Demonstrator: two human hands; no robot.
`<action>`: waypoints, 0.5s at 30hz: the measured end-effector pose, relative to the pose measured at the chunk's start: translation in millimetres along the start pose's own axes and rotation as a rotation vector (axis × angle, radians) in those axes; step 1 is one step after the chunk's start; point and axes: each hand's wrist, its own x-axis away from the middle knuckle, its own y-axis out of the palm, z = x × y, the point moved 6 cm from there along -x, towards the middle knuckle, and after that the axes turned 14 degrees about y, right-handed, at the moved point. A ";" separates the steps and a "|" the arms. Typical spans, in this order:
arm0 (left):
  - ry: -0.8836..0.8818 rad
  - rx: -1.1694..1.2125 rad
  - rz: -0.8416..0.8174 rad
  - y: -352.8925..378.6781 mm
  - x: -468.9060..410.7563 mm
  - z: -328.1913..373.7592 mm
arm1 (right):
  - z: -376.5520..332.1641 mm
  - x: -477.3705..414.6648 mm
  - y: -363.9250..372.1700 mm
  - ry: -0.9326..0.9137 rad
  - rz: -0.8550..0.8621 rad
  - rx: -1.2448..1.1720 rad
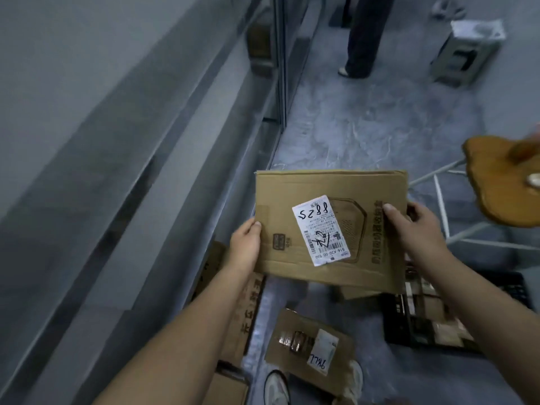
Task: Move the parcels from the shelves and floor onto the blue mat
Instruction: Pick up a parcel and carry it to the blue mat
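While both hands carry it, the flat cardboard parcel [330, 229] hangs in the air above the grey floor [365, 127], white label [320, 230] face up, roughly level. Left hand [245, 244] grasps the left edge, thumb on top, fingers underneath and out of sight. Right hand [415, 229] grasps the right edge the same way, thumb pressed on the top face. Blue mat is not in view, so where the drop goes cannot be told from here. Step in hand, as I judge it: carry to the mat. To do it well, hold the two-sided grip even so the thin box doesn't tip or slide out, and turn the whole body rather than twisting the wrists. Watch underfoot: a smaller parcel [306, 346] with a white tag lies on the floor right by the person's shoe [276, 387], a printed carton [242, 311] sits under the left forearm, and a black crate [438, 325] is at the right, so it's an easy trip. Wooden stool top [496, 182] on white legs juts in near the right side; swing clear of it. Another person's legs [362, 39] stand further off by the wall. Set the box down flat on the mat, don't toss it.
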 end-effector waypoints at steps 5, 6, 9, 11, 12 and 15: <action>0.187 0.021 -0.013 -32.1 55.1 110.3 | -81.0 59.1 -59.0 -0.095 0.039 -0.062; 0.210 0.012 -0.009 -36.7 67.3 123.5 | -89.1 68.1 -67.7 -0.109 0.030 -0.067; 0.276 0.006 0.042 -48.5 100.8 156.0 | -106.9 82.5 -84.9 -0.152 -0.047 -0.103; 0.312 0.015 0.113 -50.3 120.6 171.2 | -115.6 84.4 -93.6 -0.175 -0.100 -0.105; 0.338 0.025 0.150 -49.2 130.6 178.1 | -119.7 84.0 -97.0 -0.186 -0.134 -0.105; 0.366 0.043 0.247 -43.7 159.6 190.4 | -131.6 80.6 -106.1 -0.199 -0.222 -0.090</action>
